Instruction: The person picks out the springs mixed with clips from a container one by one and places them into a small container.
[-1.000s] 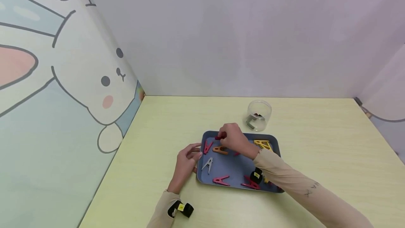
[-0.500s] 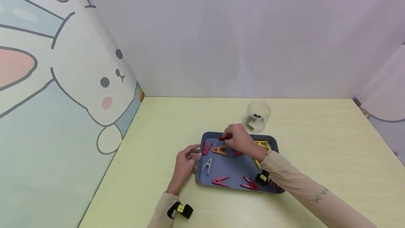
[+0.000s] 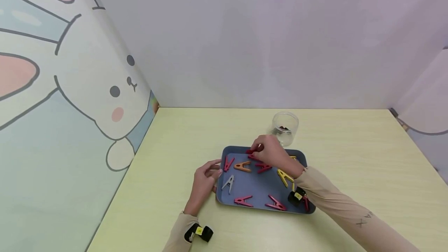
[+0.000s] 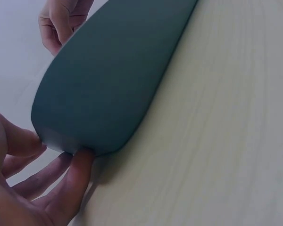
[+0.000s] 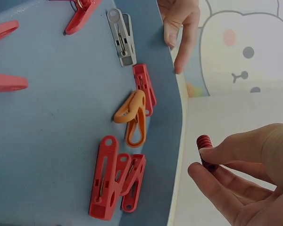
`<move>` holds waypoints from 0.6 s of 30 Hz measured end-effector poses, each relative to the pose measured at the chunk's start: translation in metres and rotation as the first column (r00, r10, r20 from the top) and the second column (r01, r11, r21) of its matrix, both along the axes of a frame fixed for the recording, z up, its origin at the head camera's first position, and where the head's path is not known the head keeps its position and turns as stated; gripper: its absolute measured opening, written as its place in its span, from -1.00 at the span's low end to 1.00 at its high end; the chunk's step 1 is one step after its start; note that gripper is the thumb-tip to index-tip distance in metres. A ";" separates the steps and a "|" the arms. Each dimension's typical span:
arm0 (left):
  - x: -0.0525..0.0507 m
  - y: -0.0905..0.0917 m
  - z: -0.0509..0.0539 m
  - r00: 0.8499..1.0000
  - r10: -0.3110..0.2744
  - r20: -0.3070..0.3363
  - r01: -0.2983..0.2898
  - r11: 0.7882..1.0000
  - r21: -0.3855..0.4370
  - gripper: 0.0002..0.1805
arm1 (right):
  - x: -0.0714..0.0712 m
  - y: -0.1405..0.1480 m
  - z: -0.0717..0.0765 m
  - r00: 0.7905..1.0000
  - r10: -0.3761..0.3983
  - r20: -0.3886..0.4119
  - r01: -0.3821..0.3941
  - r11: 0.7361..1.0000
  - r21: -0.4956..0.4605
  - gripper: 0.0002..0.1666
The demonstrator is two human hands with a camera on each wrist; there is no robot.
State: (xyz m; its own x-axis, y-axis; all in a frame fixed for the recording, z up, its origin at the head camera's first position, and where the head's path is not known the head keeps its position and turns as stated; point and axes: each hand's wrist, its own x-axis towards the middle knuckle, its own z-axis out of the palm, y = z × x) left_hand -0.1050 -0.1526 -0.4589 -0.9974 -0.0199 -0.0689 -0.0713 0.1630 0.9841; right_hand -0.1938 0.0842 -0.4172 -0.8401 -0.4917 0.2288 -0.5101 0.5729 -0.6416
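Note:
My right hand (image 3: 274,153) pinches a small dark red ribbed piece (image 5: 205,146) between thumb and fingertips. It is held over the far rim of a blue-grey tray (image 3: 253,189); its exact kind cannot be told. Below the hand lie red plastic clothespins (image 5: 104,179), and an orange clothespin (image 3: 242,167) is further left. My left hand (image 3: 204,180) rests at the tray's left end, its thumb and fingertips touching the rim and outer wall. Near it are a grey clothespin (image 3: 229,183) and a red one. Further clothespins, pink (image 3: 243,200) and yellow (image 3: 285,177), lie to the front and right.
A clear jar (image 3: 285,127) with some dark red and grey pieces inside stands just behind the tray. The pale wooden table (image 3: 350,158) meets a white wall at the back. A bunny mural (image 3: 105,88) covers the left wall.
My right hand has shifted a little rightward along the tray's far rim with the ribbed piece, exposing the red clothespins underneath. The left hand stays at the tray's end.

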 end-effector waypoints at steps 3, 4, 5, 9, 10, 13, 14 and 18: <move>0.000 0.000 -0.001 1.000 -0.004 -0.002 0.004 1.000 0.000 -0.62 | -0.001 0.003 0.002 1.000 -0.011 0.008 0.011 1.000 0.006 -0.89; -0.001 -0.001 -0.001 1.000 -0.004 -0.004 0.004 1.000 -0.002 -0.62 | -0.001 0.003 0.003 1.000 -0.013 0.009 0.012 1.000 0.009 -0.89; -0.001 -0.001 -0.001 1.000 -0.005 -0.005 0.005 1.000 -0.003 -0.62 | 0.000 0.004 0.004 1.000 -0.014 0.008 0.013 1.000 0.010 -0.89; 0.000 -0.001 0.000 1.000 -0.004 -0.011 0.004 1.000 -0.005 -0.62 | 0.000 0.007 0.008 1.000 -0.010 -0.003 0.010 1.000 0.004 -0.89; 0.000 -0.001 0.000 1.000 -0.004 -0.010 0.003 1.000 -0.006 -0.62 | 0.000 0.008 0.009 1.000 -0.010 -0.005 0.010 1.000 0.003 -0.90; -0.001 -0.002 -0.002 1.000 -0.002 -0.004 0.001 1.000 -0.006 -0.62 | -0.001 0.010 0.010 1.000 -0.028 -0.002 0.028 1.000 0.010 -0.90; -0.001 -0.002 -0.003 1.000 0.000 -0.004 0.000 1.000 -0.004 -0.62 | -0.001 0.011 0.010 0.999 -0.036 0.003 0.036 0.999 0.013 -0.90; -0.006 -0.005 -0.019 1.000 0.012 -0.004 -0.012 1.000 0.015 -0.62 | -0.001 0.013 0.012 0.998 -0.065 0.020 0.065 0.998 0.012 -0.90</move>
State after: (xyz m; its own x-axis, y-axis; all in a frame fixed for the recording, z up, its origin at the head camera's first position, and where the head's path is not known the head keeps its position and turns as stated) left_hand -0.1107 -0.1577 -0.4782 -0.9974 -0.0312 -0.0655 -0.0695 0.1475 0.9866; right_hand -0.1953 0.0974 -0.4049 -0.8748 -0.4387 0.2057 -0.4584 0.6116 -0.6449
